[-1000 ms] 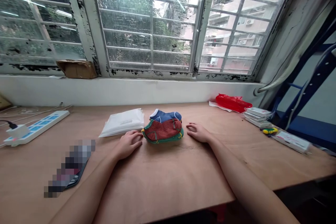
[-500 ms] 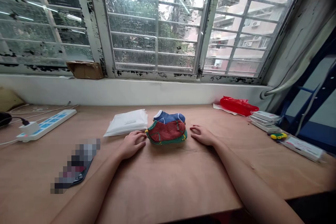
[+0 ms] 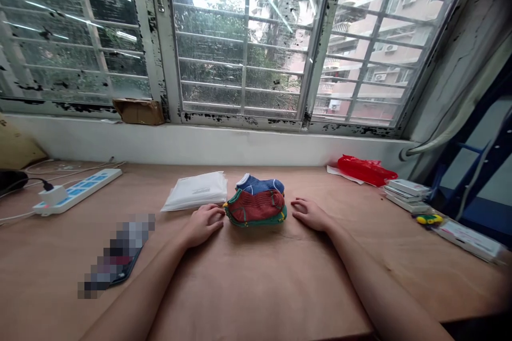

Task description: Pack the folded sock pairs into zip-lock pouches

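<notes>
Stacked socks lie on the wooden table (image 3: 248,282) in front of me. A dark red sock (image 3: 258,205) with green edging rests on top of a green sock (image 3: 276,218), and a blue sock (image 3: 262,184) lies behind them. My left hand (image 3: 205,224) rests on the table at the stack's left side, fingers spread, its fingertips close to or touching the socks. On the right, my right hand (image 3: 311,214) lies on the table with fingers apart, a small gap from the stack. A pile of white plastic bags (image 3: 196,191) lies just behind my left hand.
A phone (image 3: 118,258), partly blurred out, lies left of my left arm. Farther left is a power strip (image 3: 80,192) with cables. A red plastic bag (image 3: 366,169), white boxes (image 3: 408,192) and a yellow-green object (image 3: 429,219) sit at the right. A cardboard box (image 3: 140,112) stands on the sill.
The whole view has shifted slightly, so everything appears a little lower and mostly farther right. My hands and the socks keep the same places on the table.
</notes>
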The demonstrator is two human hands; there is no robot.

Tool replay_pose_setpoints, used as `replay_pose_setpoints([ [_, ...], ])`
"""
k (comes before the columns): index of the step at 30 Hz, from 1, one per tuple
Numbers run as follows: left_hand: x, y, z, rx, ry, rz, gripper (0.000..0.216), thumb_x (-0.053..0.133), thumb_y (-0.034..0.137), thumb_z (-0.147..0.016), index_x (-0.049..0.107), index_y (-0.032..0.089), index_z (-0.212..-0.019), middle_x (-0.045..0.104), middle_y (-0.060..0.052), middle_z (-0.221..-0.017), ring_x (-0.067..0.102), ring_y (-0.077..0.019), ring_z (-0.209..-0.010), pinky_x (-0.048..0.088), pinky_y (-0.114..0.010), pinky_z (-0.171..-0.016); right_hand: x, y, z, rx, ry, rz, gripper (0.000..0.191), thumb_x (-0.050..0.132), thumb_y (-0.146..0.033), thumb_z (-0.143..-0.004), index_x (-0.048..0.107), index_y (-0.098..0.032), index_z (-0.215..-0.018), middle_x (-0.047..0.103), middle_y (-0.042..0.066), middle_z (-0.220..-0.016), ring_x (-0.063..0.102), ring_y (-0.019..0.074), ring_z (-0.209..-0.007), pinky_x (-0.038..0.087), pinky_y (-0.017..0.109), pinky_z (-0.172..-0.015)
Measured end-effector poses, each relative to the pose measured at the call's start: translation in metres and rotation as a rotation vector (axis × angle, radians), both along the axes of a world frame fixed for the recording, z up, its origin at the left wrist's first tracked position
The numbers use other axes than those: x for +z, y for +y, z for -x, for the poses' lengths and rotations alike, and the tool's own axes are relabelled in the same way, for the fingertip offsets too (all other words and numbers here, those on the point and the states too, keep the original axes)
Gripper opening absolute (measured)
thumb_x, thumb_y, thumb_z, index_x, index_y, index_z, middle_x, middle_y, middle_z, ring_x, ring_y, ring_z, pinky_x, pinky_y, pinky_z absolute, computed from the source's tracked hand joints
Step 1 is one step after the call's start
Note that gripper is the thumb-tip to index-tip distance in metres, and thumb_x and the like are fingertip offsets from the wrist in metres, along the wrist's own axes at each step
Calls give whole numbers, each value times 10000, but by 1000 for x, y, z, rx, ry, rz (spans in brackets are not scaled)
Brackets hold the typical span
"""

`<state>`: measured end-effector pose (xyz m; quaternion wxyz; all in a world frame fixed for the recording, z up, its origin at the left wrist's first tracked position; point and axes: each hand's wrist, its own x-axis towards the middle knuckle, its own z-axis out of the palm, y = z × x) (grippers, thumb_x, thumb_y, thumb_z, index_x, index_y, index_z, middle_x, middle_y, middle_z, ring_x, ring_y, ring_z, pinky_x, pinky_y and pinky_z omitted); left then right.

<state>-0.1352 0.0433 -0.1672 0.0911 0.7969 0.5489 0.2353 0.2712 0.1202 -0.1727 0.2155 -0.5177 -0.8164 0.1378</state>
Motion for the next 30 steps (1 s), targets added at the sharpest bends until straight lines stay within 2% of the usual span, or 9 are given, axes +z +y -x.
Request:
replay_pose_setpoints([
  [4, 1, 0, 0, 5, -9, 0, 355, 534, 411, -857, 670, 250, -1142, 585, -78, -1280, 526, -267, -1188, 415, -390, -1021, 7, -6, 5, -23, 38, -72, 455, 616, -313, -798, 628, -177, -1232, 573, 126, -1323, 526, 272, -1222, 393, 414, -1058],
  [8, 1, -1, -1, 4, -7, -5, 348, 526, 415, -866, 674, 255, -1137, 585, -78, -1282, 518, -267, -1199, 413, -390, -1021, 28, -25, 20, -21, 169, -450, 319, 562, -233, -828, 627, -207, -1139, 639, 99, -1158, 553, 260, -1121, 421, 417, -1001],
  [10, 1, -1, -1, 4, -13, -12, 341, 524, 418, -867, 676, 260, -1129, 594, -74, -1268, 523, -264, -1191, 420, -385, -1012, 40, -39, 33, 123, 132, -600, 273, 561, -255, -855, 619, -219, -1119, 642, 95, -1144, 548, 262, -1104, 417, 424, -987],
  [13, 1, -2, -1, 0, -17, -21, 334, 526, 420, -868, 680, 263, -1119, 604, -72, -1247, 534, -257, -1173, 423, -380, -1008, 50, -56, 60, 389, -44, -687, 298, 574, -271, -861, 599, -232, -1155, 626, 86, -1199, 525, 269, -1130, 400, 434, -986],
  [17, 0, -1, -1, 1, -8, -28, 324, 531, 399, -867, 680, 259, -1118, 601, -74, -1247, 535, -257, -1169, 418, -382, -1013, 51, -62, 90, 447, -190, -724, 342, 576, -207, -833, 586, -224, -1175, 611, 91, -1213, 498, 286, -1139, 390, 455, -985],
  [22, 2, -2, -3, 10, -5, -14, 316, 536, 371, -858, 677, 250, -1113, 613, -73, -1228, 532, -267, -1175, 422, -391, -1011, 56, -59, 106, 434, -319, -642, 453, 626, -155, -738, 581, -221, -1184, 585, 99, -1242, 490, 298, -1132, 392, 455, -973],
  [27, 5, -5, -4, 56, 0, 13, 333, 550, 388, -845, 672, 262, -1128, 598, -71, -1274, 523, -290, -1202, 412, -438, -1019, 66, -60, 119, 483, -390, -571, 442, 627, -171, -720, 591, -219, -1158, 627, 97, -1154, 516, 285, -1095, 382, 436, -951],
  [30, 2, -3, -2, 43, -15, 6, 310, 565, 372, -835, 674, 256, -1101, 608, -74, -1260, 529, -297, -1196, 413, -451, -1021, 66, -57, 125, 458, -420, -562, 370, 622, -183, -734, 606, -199, -1103, 648, 104, -1104, 532, 284, -1054, 396, 422, -901],
])
